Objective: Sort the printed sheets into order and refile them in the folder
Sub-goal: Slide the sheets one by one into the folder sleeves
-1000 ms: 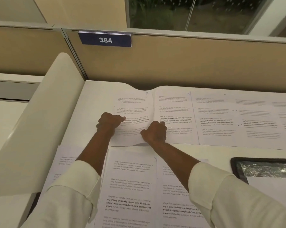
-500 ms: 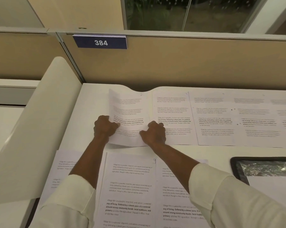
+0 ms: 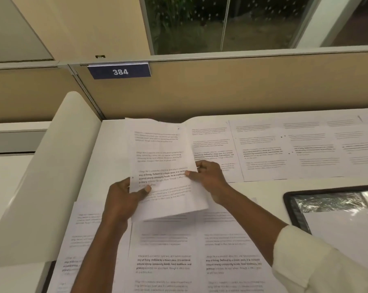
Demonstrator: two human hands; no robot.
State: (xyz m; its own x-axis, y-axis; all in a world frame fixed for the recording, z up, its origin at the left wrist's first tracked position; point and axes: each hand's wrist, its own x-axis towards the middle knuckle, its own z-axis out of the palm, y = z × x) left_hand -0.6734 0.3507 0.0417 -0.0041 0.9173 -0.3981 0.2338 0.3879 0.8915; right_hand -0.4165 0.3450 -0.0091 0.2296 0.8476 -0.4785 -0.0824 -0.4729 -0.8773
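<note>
The left hand (image 3: 123, 199) pinches the lower left edge of one sheet (image 3: 164, 161), thumb on the printed face, fingers behind. The right hand (image 3: 210, 178) pinches the right edge of the same sheet, thumb on top, fingers curled underneath. The sheet is held clear of the surface (image 3: 113, 144), tilted toward the camera, with its lower edge over the near row (image 3: 168, 261) of sheets.

Step in hand, as judged: lifting one sheet for collation. To do it well:
- Read the small mark near the top right corner before placing the sheet. It is too small to read here.
- Grip the edges lightly. The paper is thin and bows between the two grips, so a hard pinch is likely to crease it.
- Lift straight up so that neighbouring sheets, which overlap at their edges, are not dragged out of place.

The far row (image 3: 263, 153) runs rightward along the back of the surface, with its sheets side by side and partly overlapped. The folder (image 3: 290, 208), dark-rimmed with a glossy sleeve, lies at the right, near the rows but apart from them.

A curved white panel (image 3: 41, 176) bounds the surface on the left. A tan partition (image 3: 221, 92) stands behind it, carrying a blue plate (image 3: 119, 71) marked 384. Above is a window (image 3: 189, 24), dark outside, with foliage.
</note>
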